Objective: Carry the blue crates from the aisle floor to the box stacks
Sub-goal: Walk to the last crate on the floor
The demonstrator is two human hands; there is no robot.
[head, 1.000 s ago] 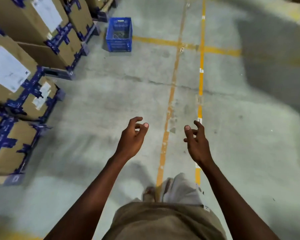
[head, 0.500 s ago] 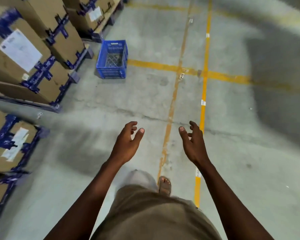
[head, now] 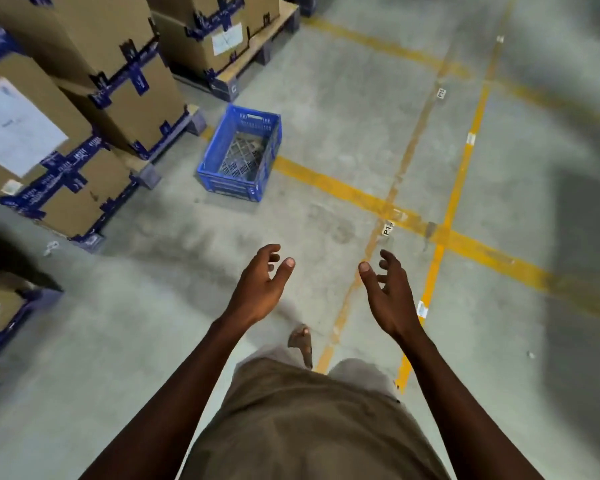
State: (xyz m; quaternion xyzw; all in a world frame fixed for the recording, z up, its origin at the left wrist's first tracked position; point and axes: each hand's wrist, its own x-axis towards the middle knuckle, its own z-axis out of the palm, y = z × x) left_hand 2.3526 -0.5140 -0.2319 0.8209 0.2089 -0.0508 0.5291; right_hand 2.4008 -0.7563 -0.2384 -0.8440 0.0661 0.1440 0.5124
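A blue plastic crate (head: 240, 154) with a perforated bottom stands empty on the concrete aisle floor, just right of the box stacks (head: 94, 98). My left hand (head: 261, 286) and my right hand (head: 388, 296) are held out in front of me, palms facing each other, fingers loosely curled, holding nothing. Both hands hang well short of the crate, which lies ahead and slightly to the left.
Cardboard boxes bound with blue tape sit on pallets (head: 257, 39) along the left side. Yellow floor lines (head: 444, 233) cross to the right of the crate. A dark object (head: 11, 251) juts in at the left edge. My sandalled foot (head: 300, 341) is stepping forward.
I have walked forward: the crate and box stacks have come closer and lower in view. My hands stay raised and apart, holding nothing.
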